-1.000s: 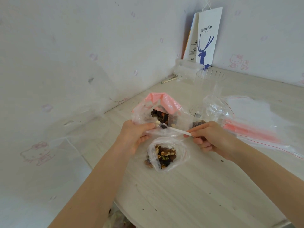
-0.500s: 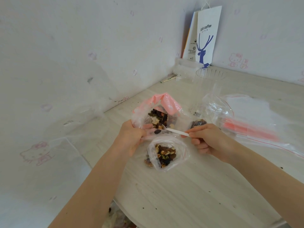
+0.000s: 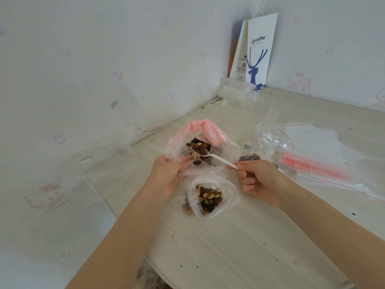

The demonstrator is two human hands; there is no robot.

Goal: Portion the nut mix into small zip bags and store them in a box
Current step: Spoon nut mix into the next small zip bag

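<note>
Your right hand [image 3: 260, 180] pinches the handle of the thin white plastic spoon [image 3: 216, 158] between thumb and forefinger. The spoon's bowl lies in the nut mix inside the large clear bag with the pink zip strip [image 3: 208, 130]. Your left hand [image 3: 166, 176] grips that bag's near edge, fingers curled. Just nearer you than both grips, the small clear zip bag [image 3: 208, 197] sits open and partly filled.

Assessment: portioning is under way; sealing and boxing are outstanding. A stack of empty red-striped zip bags [image 3: 312, 163] lies outboard of your right grip.
</note>
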